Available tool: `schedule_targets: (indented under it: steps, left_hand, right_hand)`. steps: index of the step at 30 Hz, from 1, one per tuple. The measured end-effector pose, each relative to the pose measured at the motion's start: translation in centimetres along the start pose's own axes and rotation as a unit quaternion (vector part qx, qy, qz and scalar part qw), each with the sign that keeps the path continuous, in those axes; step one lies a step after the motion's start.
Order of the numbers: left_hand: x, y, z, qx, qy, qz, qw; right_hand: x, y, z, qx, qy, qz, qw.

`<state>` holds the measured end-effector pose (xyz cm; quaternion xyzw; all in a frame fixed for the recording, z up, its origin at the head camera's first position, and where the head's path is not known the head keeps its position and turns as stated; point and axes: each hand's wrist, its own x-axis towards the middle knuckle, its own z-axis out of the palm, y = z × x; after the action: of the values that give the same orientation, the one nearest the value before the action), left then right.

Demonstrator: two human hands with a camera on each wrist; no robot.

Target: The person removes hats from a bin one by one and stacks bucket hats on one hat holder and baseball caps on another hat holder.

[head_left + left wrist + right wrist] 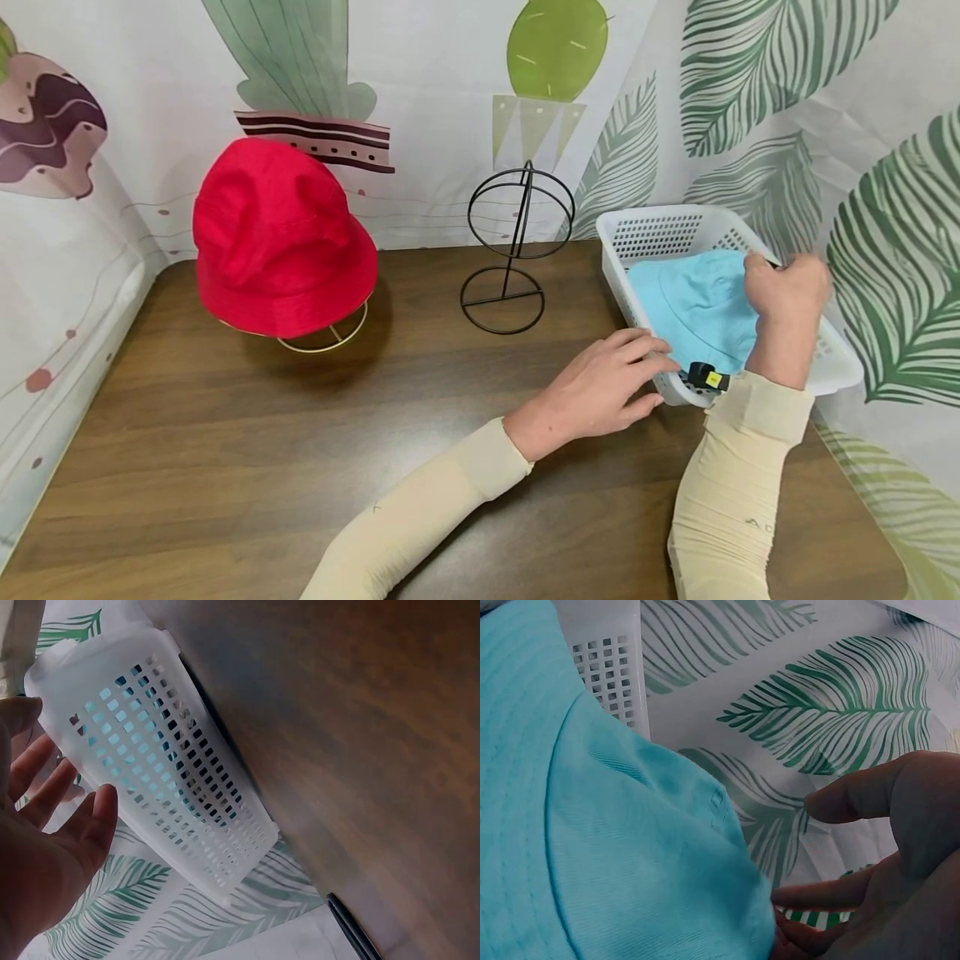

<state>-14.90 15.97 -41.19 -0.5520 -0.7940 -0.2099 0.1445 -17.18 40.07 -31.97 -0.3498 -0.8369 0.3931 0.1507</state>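
My left hand (pixel 600 387) lies loosely spread by the white plastic basket (pixel 663 225); my right hand (pixel 789 287), thumb wide, touches the light-blue cloth bucket hat (pixel 705 292) inside, frame right. Probably soft, light; I'd pinch its brim (pixel 652 304).

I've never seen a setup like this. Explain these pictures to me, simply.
There is no robot here: a person works with two bare hands, wearing cameras. The wide picture comes from the head, looking down; the other two come from the left and right wrists.

On the wooden table, a red hat sits on a gold stand. Beside it is a bare black wire stand, then a white basket with a light blue hat in it.

The left hand is spread at the basket's rim. The right hand has fingers against the blue hat, its thumb apart; whether it grips, I cannot tell.
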Motion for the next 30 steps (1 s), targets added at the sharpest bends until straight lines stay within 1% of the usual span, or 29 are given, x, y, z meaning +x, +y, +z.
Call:
schedule_targets:
  steps: [3,7,11,16,19,21,26,30]
  left_hand:
    - [-0.1,0.1,0.1,0.012,-0.001,0.008,0.9999]
    - [-0.1,0.1,0.2,0.021,0.005,0.008,0.9997]
    - [-0.1,0.2,0.2,0.021,0.010,0.003,0.9997]
    - [-0.2,0.2,0.3,0.018,0.014,0.003,0.9997]
    - [-0.2,0.2,0.4,0.026,0.012,0.002,0.9996]
    - [-0.2,0.2,0.4,0.031,0.010,0.000,0.9995]
    - [-0.2,0.2,0.5,0.023,0.013,-0.002,0.9997]
    - [-0.1,0.2,0.5,0.023,0.012,-0.001,0.9996]
  right_hand:
    - [0.0,0.1,0.0,-0.008,0.003,0.004,1.0000]
    - [0.2,0.2,-0.1,-0.028,-0.010,0.001,0.9996]
    - [0.5,0.4,-0.3,-0.038,-0.033,-0.003,0.9988]
    - [0.5,0.4,-0.5,-0.043,-0.041,-0.009,0.9982]
    - [0.3,0.3,-0.5,-0.039,-0.041,-0.013,0.9983]
    - [0.2,0.2,-0.5,-0.029,-0.045,-0.007,0.9985]
    - [-0.2,0.0,-0.9,-0.003,-0.071,0.005,0.9974]
    - [-0.3,-0.2,-1.4,0.020,-0.095,-0.004,0.9953]
